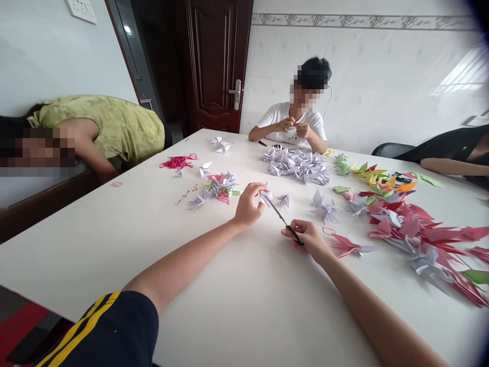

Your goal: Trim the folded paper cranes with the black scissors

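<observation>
A long white table [114,239] is spread with folded paper: a heap of lilac origami cranes [296,167] lies at the far middle, and red-and-lilac paper cranes [405,229] lie to the right. Near the centre, a small lilac paper crane [266,194] appears pinched between the fingertips [260,188] of the left hand [246,205]. A slim black tool [284,223] is gripped by the curled fingers of the right hand [307,237], its tip held at the crane. The thin paper could be torn if that tip slips. No brand, label or legible writing can be made out.
</observation>
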Demonstrator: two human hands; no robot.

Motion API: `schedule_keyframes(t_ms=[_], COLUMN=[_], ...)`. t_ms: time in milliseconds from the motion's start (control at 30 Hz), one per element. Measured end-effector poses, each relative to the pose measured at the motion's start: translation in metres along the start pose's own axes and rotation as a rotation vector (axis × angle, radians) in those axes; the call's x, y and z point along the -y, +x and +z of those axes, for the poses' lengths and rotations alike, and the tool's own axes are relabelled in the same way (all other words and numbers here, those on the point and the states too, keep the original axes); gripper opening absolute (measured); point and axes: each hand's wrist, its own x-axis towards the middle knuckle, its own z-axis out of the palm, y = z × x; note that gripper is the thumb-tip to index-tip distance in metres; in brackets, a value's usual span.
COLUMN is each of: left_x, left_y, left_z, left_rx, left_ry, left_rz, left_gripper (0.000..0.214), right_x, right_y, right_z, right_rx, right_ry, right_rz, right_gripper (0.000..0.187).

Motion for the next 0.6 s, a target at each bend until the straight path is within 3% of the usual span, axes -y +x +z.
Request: schedule_keyframes(t_ms=[133, 300, 433, 533, 600], left_x=[0.0, 0.03, 0.051, 0.063, 0.072], left_y=[0.014, 0.033, 0.041, 0.044, 0.045], left_z=[-0.013, -0.054, -0.107, -0.141, -0.152], left_rx=[-0.134, -0.29, -0.097, 0.1, 0.191], left_ry=[0.114, 0.444, 0.637, 0.602, 0.552], left_rz=[-0.014, -0.197, -0.231, -0.273, -0.32], left_gripper=[0.04, 0.04, 0.056, 0.064, 0.068], right_x=[-0.003, -0.004, -0.002, -0.002, -0.002], right_y=[-0.001, -0.002, -0.003, -0.003, -0.003], right_z=[0.0, -0.001, -0.001, -0.001, 0.0], right_rx=[-0.001, -0.005, -0.006, -0.005, 0.001], right_ry=[0.005, -0.009, -0.005, -0.003, 0.0], right_rz=[0.0, -0.015, -0.027, -0.038, -0.038], right_gripper=[0.051, 0.051, 0.053, 0.053, 0.053])
